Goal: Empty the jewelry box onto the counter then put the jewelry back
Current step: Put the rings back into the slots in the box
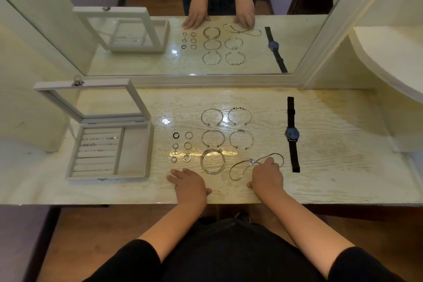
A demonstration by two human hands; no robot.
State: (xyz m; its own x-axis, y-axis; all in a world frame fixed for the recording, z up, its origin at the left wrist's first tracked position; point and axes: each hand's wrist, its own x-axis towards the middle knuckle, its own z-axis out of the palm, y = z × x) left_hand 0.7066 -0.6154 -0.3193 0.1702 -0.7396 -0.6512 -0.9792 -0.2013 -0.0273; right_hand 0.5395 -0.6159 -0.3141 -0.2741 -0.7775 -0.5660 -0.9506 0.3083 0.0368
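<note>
- Pale grey velvet jewelry box [134,151], glass lid [84,89] raised, stands at the left of the cream wood-grain counter [332,144]; its ring rolls hold small silver pieces [100,138].
- Left hand [188,182] lies flat on the counter, holding nothing.
- Right hand [266,174] touches the loose silver necklace [252,161]; grip unclear.

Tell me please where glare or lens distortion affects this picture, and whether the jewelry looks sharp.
Head view: glare patches sit on the glossy counter, one left of the cuff bracelets, one beside the stacked bangles; the wide lens makes the mirror frame lean outward; the rings and watch look sharp, but the small pieces in the jewelry box are too fine to identify.
</note>
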